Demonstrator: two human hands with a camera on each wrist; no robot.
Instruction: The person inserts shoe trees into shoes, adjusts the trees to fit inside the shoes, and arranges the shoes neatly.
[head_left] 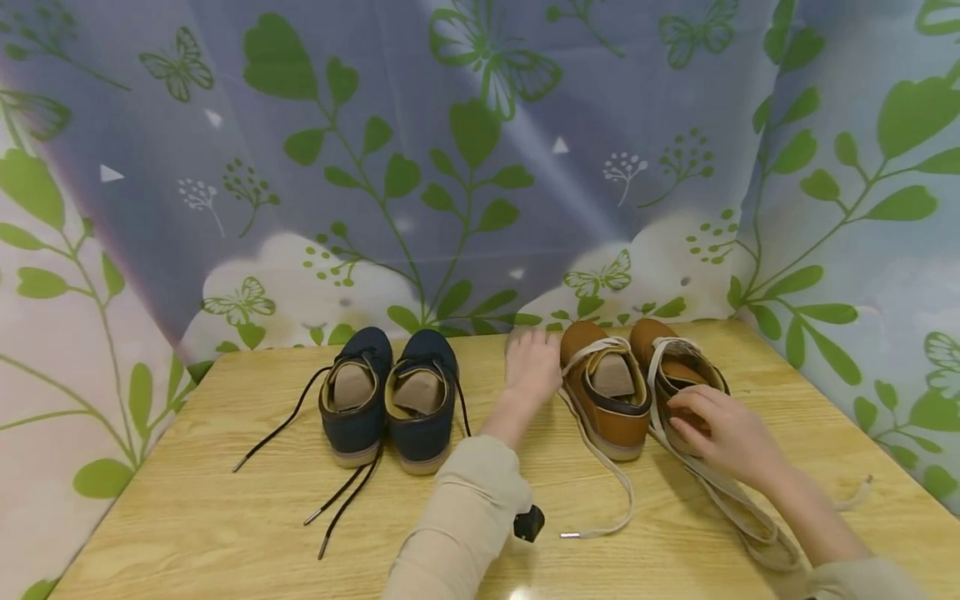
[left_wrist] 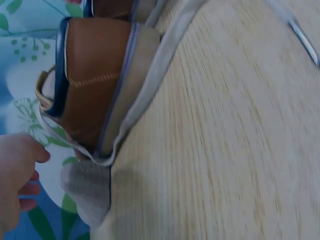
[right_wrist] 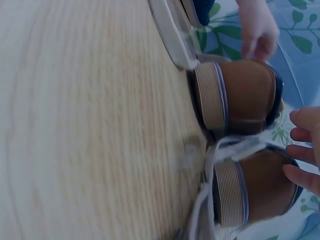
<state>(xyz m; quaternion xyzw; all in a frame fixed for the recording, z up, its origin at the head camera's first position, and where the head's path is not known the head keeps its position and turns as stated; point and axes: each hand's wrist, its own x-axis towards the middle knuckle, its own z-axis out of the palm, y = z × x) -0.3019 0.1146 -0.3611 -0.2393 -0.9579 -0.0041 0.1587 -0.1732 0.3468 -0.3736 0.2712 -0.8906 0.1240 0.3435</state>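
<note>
Two brown shoes stand side by side on the right part of the table, toes toward the backdrop. A beige wad fills the left one; inside the right one the brown lining shows. Their long pale laces hang loose. My left hand is beside the left brown shoe, over a greyish lump at its toe; in the left wrist view its bent fingers show a gap from that lump. Over the heel opening of the right brown shoe hovers my right hand, fingers loosely bent.
A pair of navy shoes with beige wads inside stands left of my left arm, its dark laces trailing on the wooden table. Close behind the shoes hangs a leaf-patterned cloth, with more of it at both sides.
</note>
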